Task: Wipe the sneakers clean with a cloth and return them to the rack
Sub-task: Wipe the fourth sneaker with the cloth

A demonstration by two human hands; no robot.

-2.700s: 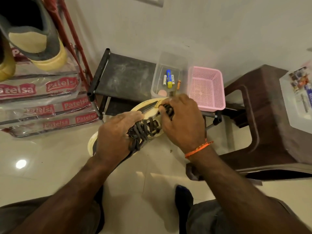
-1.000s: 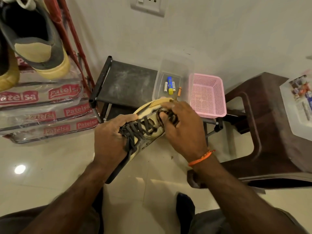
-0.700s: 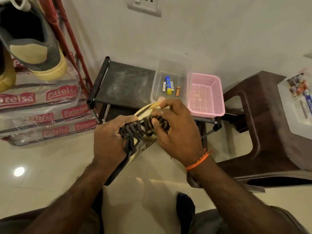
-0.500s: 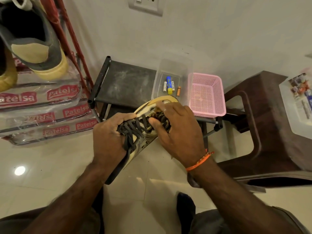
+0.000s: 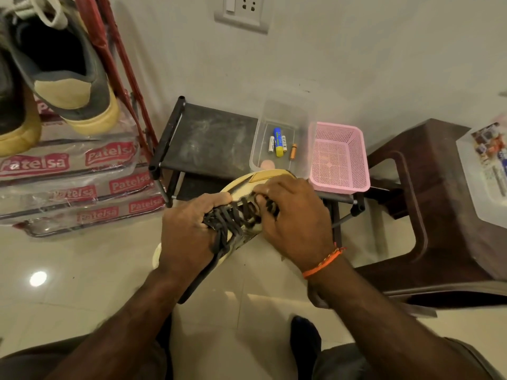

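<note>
Just in front of the low black rack [image 5: 214, 138], both hands grip the sneaker [image 5: 244, 215], left hand [image 5: 189, 237] clutching laces, right hand [image 5: 296, 223] working them, seemingly tidying before racking; no cloth visible.

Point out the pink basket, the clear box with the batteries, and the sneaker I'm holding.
pink basket [image 5: 339, 160]: head view, on its mesh floor.
clear box [image 5: 285, 113]: head view, on its far wall above the batteries.
sneaker [image 5: 270, 175]: head view, on the tan patch just beyond the right hand.
</note>
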